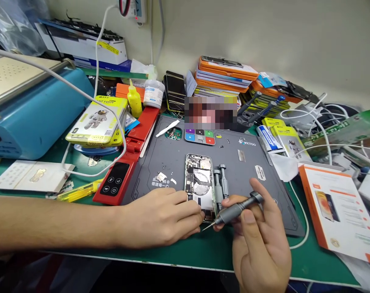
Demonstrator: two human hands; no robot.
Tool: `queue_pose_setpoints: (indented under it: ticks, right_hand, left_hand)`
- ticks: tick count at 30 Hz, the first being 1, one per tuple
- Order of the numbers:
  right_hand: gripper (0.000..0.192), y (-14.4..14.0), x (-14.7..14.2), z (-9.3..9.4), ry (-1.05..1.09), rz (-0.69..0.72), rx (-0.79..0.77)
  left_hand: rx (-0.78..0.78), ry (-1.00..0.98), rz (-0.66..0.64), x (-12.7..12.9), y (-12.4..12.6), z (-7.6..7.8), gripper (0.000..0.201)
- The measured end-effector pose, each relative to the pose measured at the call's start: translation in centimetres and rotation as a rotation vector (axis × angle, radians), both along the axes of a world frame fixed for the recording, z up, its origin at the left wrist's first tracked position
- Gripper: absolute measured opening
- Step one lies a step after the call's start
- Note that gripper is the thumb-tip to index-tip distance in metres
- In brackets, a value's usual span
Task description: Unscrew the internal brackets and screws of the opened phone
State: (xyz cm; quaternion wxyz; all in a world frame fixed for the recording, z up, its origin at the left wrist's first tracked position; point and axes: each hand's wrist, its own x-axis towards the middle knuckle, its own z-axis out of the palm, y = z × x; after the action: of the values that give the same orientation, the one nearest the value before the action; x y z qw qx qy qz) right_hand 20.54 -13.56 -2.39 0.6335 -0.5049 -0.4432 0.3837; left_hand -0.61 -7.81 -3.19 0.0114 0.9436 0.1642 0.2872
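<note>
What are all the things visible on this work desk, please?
opened phone with green frame: 1, green, middle of mat
dark grey rubber work mat: 1, grey, centre of desk
spare grey metal screwdrivers: 2, grey, right of phone
red plastic control bar: 1, red, left of mat
yellow plastic bottle: 1, yellow, behind mat
blue metal machine: 1, blue, far left
grey metal screwdriver: 1, grey, in right hand
left hand: 1, at phone's lower end
right hand: 1, grip on screwdriver

One opened phone [199, 185] lies on one grey mat [249, 162]. Three screwdrivers show: one [237, 208] in hand, two [220, 183] standing beside the phone. Two hands, left [160, 215] and right [261, 244]. One yellow bottle [134, 99], one white jar [153, 93], one blue machine [35, 110].
</note>
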Motion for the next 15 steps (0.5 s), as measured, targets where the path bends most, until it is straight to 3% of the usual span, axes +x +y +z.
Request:
queue_pose_setpoints:
  ticks: [5, 11, 15]
  right_hand:
    - [0.043, 0.03, -0.01, -0.26, -0.034, 0.003, -0.011]
    - [0.046, 0.09, 0.03, -0.50, -0.112, -0.005, -0.034]
    - [0.046, 0.16, 0.01, -0.50, -0.119, -0.001, -0.024]
  left_hand:
    - [0.005, 0.010, -0.002, -0.13, -0.05, 0.02, 0.027]
    - [0.018, 0.015, -0.001, -0.14, -0.06, -0.25, 0.015]
    - [0.023, -0.004, 0.006, -0.09, -0.06, -0.12, 0.021]
